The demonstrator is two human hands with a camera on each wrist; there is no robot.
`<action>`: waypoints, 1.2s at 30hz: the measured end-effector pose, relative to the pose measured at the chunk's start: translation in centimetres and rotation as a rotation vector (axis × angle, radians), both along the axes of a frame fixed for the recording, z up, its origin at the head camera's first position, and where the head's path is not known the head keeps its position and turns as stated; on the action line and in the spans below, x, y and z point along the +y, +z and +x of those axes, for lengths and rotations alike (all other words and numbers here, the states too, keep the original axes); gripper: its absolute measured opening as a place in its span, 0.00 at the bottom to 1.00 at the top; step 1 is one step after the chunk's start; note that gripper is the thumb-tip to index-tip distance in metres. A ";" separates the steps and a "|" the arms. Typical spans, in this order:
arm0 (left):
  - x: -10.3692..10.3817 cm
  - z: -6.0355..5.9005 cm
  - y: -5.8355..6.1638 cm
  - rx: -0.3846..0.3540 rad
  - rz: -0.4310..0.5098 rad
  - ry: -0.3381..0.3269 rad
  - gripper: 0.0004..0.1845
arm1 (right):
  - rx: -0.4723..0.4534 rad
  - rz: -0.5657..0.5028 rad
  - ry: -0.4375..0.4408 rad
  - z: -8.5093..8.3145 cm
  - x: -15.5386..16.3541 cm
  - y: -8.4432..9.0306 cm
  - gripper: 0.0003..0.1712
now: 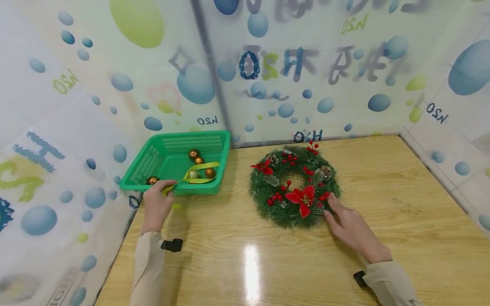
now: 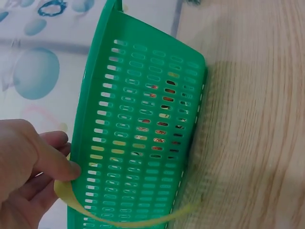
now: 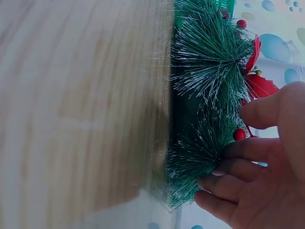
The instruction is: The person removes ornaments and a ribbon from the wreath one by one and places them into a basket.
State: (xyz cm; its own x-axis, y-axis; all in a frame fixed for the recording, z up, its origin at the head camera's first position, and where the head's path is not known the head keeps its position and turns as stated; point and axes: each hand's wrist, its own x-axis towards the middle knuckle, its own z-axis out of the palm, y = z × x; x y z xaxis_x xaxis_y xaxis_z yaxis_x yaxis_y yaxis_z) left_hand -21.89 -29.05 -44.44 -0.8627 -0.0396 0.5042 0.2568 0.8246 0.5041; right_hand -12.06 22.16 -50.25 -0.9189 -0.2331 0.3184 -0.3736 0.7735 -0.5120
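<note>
In the head view my left hand (image 1: 156, 209) is at the near rim of a green plastic basket (image 1: 132, 170). It pinches a yellow-green ribbon (image 2: 143, 223) between thumb and fingers; one end hangs down outside the basket. More of the ribbon lies looped inside, among several shiny copper baubles (image 1: 210, 173) and a pale one (image 1: 194, 174). My right hand (image 1: 354, 229) touches the right edge of a green Christmas wreath (image 1: 289, 221) lying flat on the table. Its fingers rest loosely against the needles, beside red berries (image 3: 239, 134). Red flowers (image 1: 303, 199) and pinecones (image 1: 325, 171) decorate the wreath.
The wooden table (image 1: 218, 250) carries the basket at back left and the wreath near the middle. A patterned curtain (image 1: 264, 106) with blue and green dots rises along the back and sides.
</note>
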 end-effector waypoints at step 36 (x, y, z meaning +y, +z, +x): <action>1.8 -7.7 5.9 -0.011 0.156 0.025 0.11 | -0.009 0.004 -0.013 0.0 0.0 -0.2 0.30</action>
State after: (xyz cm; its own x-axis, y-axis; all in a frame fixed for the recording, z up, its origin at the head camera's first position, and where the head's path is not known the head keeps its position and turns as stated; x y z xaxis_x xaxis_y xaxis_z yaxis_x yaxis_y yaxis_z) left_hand -29.59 -27.28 -38.55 -0.8659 -0.1382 0.4808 0.2311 0.7419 0.6294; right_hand -12.02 22.14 -50.44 -0.9248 -0.2222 0.3089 -0.3585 0.7806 -0.5119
